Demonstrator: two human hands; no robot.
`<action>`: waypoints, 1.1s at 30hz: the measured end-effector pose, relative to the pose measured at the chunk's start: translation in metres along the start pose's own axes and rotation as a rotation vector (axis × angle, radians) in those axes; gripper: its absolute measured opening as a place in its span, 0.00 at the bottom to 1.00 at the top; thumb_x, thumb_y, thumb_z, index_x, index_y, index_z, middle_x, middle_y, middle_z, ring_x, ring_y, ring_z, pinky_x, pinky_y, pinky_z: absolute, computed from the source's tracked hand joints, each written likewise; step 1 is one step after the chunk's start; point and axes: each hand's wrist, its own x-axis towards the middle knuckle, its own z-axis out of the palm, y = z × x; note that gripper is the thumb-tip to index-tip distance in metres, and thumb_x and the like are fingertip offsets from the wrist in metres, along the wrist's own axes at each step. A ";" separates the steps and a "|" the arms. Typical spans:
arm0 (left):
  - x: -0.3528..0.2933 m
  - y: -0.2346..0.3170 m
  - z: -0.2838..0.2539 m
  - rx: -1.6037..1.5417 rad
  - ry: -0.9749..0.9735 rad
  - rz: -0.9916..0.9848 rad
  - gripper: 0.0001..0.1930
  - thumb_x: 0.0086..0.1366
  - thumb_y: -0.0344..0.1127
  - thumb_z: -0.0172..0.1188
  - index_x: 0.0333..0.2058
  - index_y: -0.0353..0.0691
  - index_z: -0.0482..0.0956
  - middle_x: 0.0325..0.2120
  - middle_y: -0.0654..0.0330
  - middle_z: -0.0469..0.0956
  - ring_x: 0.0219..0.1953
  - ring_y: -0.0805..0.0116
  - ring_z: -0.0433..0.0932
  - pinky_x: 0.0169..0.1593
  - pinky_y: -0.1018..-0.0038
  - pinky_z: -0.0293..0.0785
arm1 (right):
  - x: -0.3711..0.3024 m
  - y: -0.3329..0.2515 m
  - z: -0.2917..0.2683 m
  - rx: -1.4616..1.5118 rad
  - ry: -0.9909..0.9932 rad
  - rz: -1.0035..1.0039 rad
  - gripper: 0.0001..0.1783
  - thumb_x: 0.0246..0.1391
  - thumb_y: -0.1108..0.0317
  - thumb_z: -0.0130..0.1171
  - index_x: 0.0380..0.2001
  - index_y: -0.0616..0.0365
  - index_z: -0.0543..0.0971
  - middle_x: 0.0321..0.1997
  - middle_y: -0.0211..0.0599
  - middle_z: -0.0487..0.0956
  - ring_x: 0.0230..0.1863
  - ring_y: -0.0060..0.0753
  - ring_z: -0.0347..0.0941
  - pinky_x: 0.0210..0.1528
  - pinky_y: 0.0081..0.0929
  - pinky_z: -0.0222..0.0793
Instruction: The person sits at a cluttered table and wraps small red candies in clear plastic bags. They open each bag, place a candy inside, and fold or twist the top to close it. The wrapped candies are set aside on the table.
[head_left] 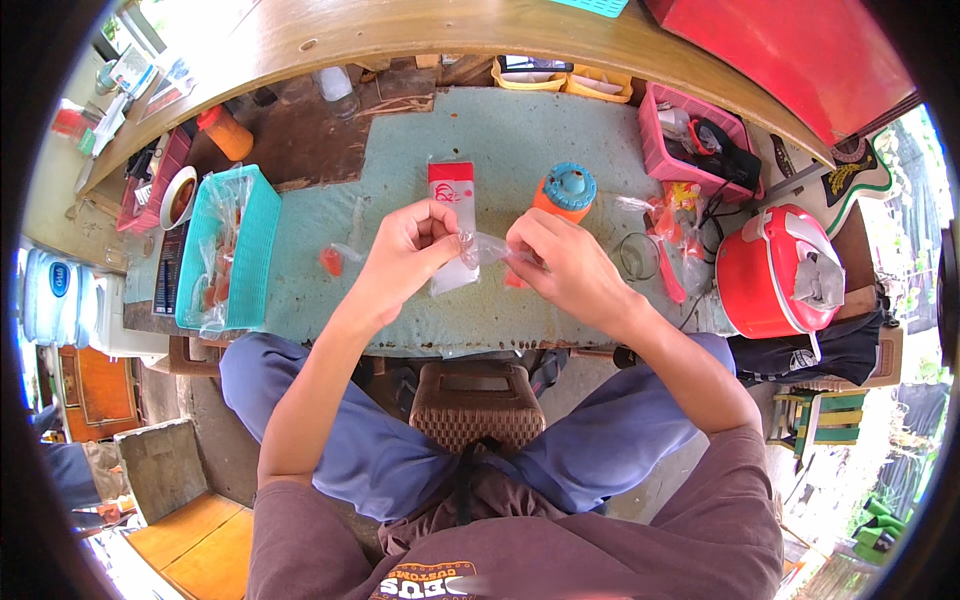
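Between my hands a small clear plastic bag [487, 248] is stretched out above the table. My left hand [412, 250] pinches one end of it with thumb and fingertips. My right hand [568, 262] is closed on the other end, where something orange-red shows under the fingers. Beneath the bag lies a flat red-and-white packet [452, 185] in clear wrapping. Just beyond my right hand stands an orange bottle with a blue lid [569, 187]. A small clear bag with orange-red contents [332, 260] rests on the table left of my left hand.
A teal basket [262, 255] with filled clear bags stands at the left. On the right are a glass [639, 256], red-and-clear packets [672, 230], a pink basket [655, 150] and a red-and-white cooler jug [770, 270]. A wooden shelf [400, 45] overhangs the far side.
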 end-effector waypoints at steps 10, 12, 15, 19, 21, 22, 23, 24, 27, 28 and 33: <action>-0.002 0.004 0.001 -0.028 -0.022 -0.056 0.10 0.66 0.28 0.64 0.45 0.34 0.80 0.35 0.62 0.83 0.35 0.79 0.78 0.40 0.80 0.72 | 0.002 0.003 -0.002 0.020 0.011 0.049 0.11 0.54 0.75 0.65 0.37 0.59 0.73 0.30 0.37 0.73 0.30 0.37 0.73 0.33 0.34 0.69; -0.002 0.006 -0.001 -0.006 -0.011 -0.042 0.10 0.65 0.28 0.64 0.45 0.34 0.80 0.34 0.62 0.83 0.35 0.78 0.79 0.40 0.80 0.72 | 0.001 0.003 -0.001 0.019 0.007 0.048 0.11 0.54 0.74 0.65 0.37 0.59 0.73 0.30 0.37 0.73 0.30 0.36 0.73 0.33 0.34 0.69; 0.000 0.010 -0.006 0.059 0.038 -0.006 0.09 0.64 0.26 0.64 0.43 0.33 0.81 0.32 0.63 0.83 0.34 0.79 0.79 0.40 0.81 0.72 | 0.000 0.002 -0.001 -0.035 0.003 0.026 0.11 0.54 0.74 0.65 0.37 0.58 0.73 0.31 0.37 0.74 0.30 0.36 0.74 0.34 0.34 0.70; -0.001 0.011 -0.010 0.027 0.028 -0.041 0.08 0.63 0.25 0.63 0.42 0.34 0.81 0.32 0.63 0.83 0.35 0.79 0.78 0.41 0.81 0.72 | 0.001 0.002 -0.002 -0.048 0.012 0.018 0.11 0.54 0.74 0.65 0.38 0.58 0.73 0.30 0.37 0.74 0.30 0.36 0.75 0.33 0.33 0.70; -0.001 0.012 -0.011 -0.060 0.036 -0.058 0.08 0.63 0.26 0.63 0.42 0.34 0.81 0.33 0.63 0.83 0.35 0.80 0.78 0.41 0.81 0.72 | 0.001 0.002 -0.003 -0.036 0.013 0.044 0.11 0.55 0.74 0.65 0.38 0.59 0.73 0.29 0.37 0.74 0.29 0.35 0.75 0.32 0.32 0.69; -0.001 0.012 -0.012 -0.118 0.046 -0.052 0.08 0.63 0.26 0.64 0.42 0.34 0.81 0.33 0.63 0.83 0.36 0.80 0.78 0.42 0.81 0.72 | 0.001 0.002 -0.003 -0.034 0.014 0.066 0.11 0.55 0.73 0.65 0.37 0.59 0.73 0.28 0.37 0.73 0.28 0.34 0.75 0.31 0.32 0.69; 0.000 0.013 -0.013 -0.176 0.057 -0.045 0.08 0.63 0.26 0.64 0.42 0.34 0.81 0.34 0.63 0.83 0.36 0.80 0.78 0.42 0.81 0.72 | 0.002 0.002 -0.003 -0.031 0.014 0.088 0.11 0.56 0.73 0.65 0.37 0.59 0.73 0.27 0.37 0.73 0.27 0.34 0.75 0.31 0.32 0.69; 0.000 0.014 -0.013 -0.138 0.061 0.019 0.09 0.63 0.26 0.64 0.42 0.35 0.82 0.34 0.64 0.82 0.37 0.79 0.77 0.42 0.80 0.73 | 0.002 0.003 -0.004 0.050 -0.016 0.166 0.11 0.57 0.72 0.65 0.37 0.60 0.73 0.26 0.36 0.73 0.26 0.32 0.74 0.30 0.32 0.69; -0.001 0.019 -0.012 0.122 0.059 0.254 0.10 0.61 0.27 0.67 0.42 0.38 0.82 0.34 0.66 0.81 0.37 0.78 0.76 0.42 0.76 0.73 | 0.002 0.004 -0.005 0.222 -0.075 0.321 0.11 0.59 0.70 0.65 0.37 0.61 0.72 0.24 0.34 0.71 0.25 0.27 0.71 0.30 0.30 0.68; -0.003 0.020 -0.009 0.305 0.051 0.363 0.11 0.60 0.27 0.68 0.42 0.39 0.82 0.33 0.66 0.81 0.37 0.77 0.75 0.41 0.74 0.72 | 0.003 0.005 -0.005 0.231 -0.074 0.316 0.11 0.59 0.69 0.65 0.37 0.61 0.73 0.24 0.33 0.71 0.25 0.26 0.70 0.30 0.29 0.68; -0.012 0.012 0.013 0.653 0.132 0.562 0.12 0.60 0.34 0.72 0.41 0.38 0.82 0.30 0.61 0.80 0.33 0.71 0.74 0.38 0.72 0.71 | 0.001 0.004 0.003 0.232 -0.079 0.278 0.12 0.59 0.66 0.66 0.38 0.60 0.74 0.23 0.31 0.71 0.25 0.25 0.67 0.30 0.28 0.67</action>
